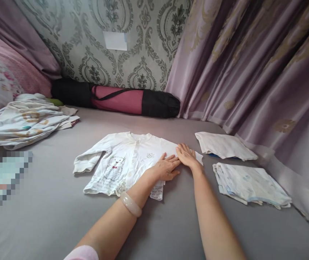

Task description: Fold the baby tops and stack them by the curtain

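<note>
A small white baby shirt point(136, 151) with long sleeves, front buttons and a bear print lies spread on the grey bed sheet point(100, 224). My left hand point(166, 168) rests flat on its right side near the bee print, fingers extended. Just beyond it, my right hand point(185, 155) presses on the sleeve at the right, its fingers stretched out and close to the left fingertips. Both palms face down, and neither hand grasps the cloth. The sleeve on the left reaches out, bent down at its cuff.
Two folded stacks of baby clothes, one plain white point(224, 145) and one patterned point(252, 184), lie to the right. A loose clothes pile point(26, 119) is at the left. Behind, a black and pink rolled bag point(116, 99) lies along the wall; curtains point(224, 65) hang right.
</note>
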Demonstrator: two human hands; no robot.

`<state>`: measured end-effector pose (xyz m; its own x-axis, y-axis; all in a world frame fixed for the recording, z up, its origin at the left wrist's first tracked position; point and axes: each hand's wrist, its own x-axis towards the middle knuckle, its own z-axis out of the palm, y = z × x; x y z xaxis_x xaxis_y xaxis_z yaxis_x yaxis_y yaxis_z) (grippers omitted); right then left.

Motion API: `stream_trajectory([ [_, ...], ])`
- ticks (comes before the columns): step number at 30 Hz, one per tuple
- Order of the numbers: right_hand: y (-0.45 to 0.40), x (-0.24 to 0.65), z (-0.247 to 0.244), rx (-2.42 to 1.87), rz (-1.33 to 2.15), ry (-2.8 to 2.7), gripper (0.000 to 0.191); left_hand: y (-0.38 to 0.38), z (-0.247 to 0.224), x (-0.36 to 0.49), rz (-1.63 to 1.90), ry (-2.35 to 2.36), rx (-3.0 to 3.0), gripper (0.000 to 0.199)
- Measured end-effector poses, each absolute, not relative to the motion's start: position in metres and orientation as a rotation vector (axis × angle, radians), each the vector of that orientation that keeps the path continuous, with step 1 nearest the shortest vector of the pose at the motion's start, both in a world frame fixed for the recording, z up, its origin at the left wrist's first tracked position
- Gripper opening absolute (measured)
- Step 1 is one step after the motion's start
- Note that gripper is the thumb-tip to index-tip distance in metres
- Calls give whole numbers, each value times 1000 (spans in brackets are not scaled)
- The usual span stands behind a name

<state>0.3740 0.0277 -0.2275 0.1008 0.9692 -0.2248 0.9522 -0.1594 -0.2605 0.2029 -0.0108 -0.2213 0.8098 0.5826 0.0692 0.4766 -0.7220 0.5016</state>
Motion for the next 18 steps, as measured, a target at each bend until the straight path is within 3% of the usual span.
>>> stream_trajectory([
  [4, 24, 375, -232, -2514, 281, -1875, 64, -9, -220, 199, 317, 750, 2527, 48],
  [7, 24, 370, -232, -2566, 248, -1848, 64, -3, -213, 191, 345, 747, 2499, 35],
  [11, 25, 368, -231, -2591, 250, -1850, 64, 8, -196, 154, 509, 853, 2399, 36],
  [18, 28, 369, -235, -2603, 228, -1830, 65, 19, -173, 25, 793, 1598, 2103, 35],
])
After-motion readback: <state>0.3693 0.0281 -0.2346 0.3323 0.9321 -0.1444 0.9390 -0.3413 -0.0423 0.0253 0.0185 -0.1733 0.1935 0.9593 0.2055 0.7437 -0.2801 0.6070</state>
